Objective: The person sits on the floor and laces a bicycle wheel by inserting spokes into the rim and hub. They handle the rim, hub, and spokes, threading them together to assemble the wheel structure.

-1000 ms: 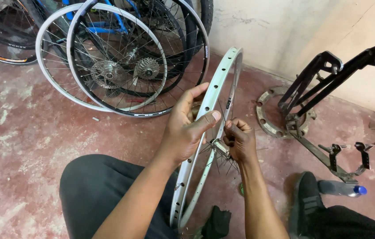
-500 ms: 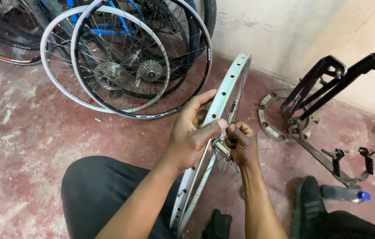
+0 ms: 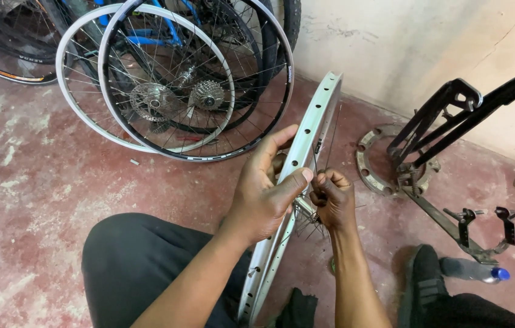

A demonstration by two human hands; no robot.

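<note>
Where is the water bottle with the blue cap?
In the head view, the water bottle lies on the red floor at the lower right, beside the person's black shoe and just below the black metal stand.

1. The left hand (image 3: 263, 197) and the right hand (image 3: 332, 200) are showing bare, with no gloves, rings or watch.
2. Both forearms are showing bare too; no sleeve is reaching into view.
3. Plain black fabric trousers (image 3: 139, 267) are covering the near left leg.
4. A black fabric shoe (image 3: 422, 285) with ribbed side stripes is covering the near right foot.
</note>
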